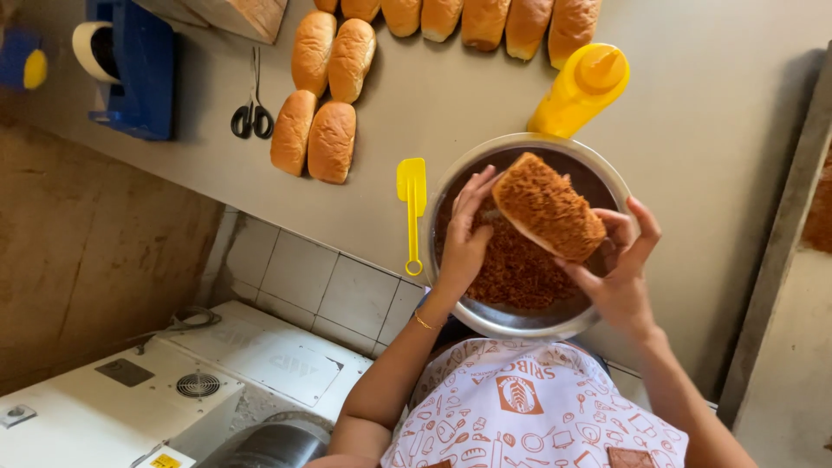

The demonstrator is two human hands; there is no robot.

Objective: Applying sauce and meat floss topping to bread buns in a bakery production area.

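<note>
A bun coated in reddish-brown shredded floss (548,208) is held over a round metal bowl (451,178) filled with more of the floss (511,269). My right hand (620,260) grips the bun's near right end. My left hand (465,230) has its fingers against the bun's left side, over the floss in the bowl. A thin gold bracelet sits on my left wrist.
A yellow spatula (412,208) lies left of the bowl and a yellow squeeze bottle (579,91) behind it. Plain buns (325,95) lie in rows on the grey counter. Black scissors (252,108) and a blue tape dispenser (130,65) are at the left. White machines (173,390) stand below.
</note>
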